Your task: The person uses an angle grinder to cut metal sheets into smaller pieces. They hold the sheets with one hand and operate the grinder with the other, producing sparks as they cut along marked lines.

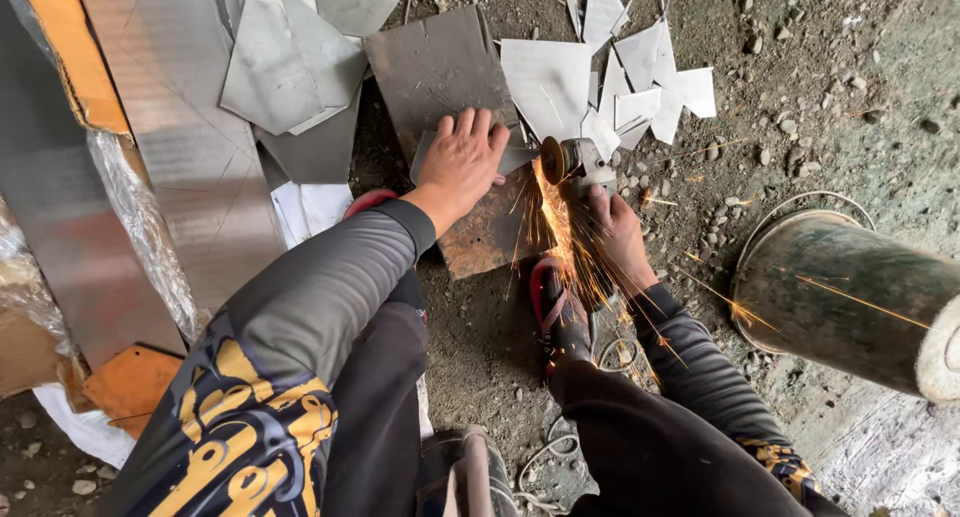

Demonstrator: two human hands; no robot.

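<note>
Head view: the left hand (462,162) lies flat, fingers spread, pressing a small grey metal piece (512,159) onto a rusty steel plate (440,72) on the gravel ground (800,97). The right hand (617,235) is wrapped tight around an angle grinder (578,164), its disc at the piece's right edge, throwing orange sparks (560,237) toward the person. 1 green cylinder (850,297) lies to the right; cut sheet offcuts (640,97) are scattered beyond.
</note>
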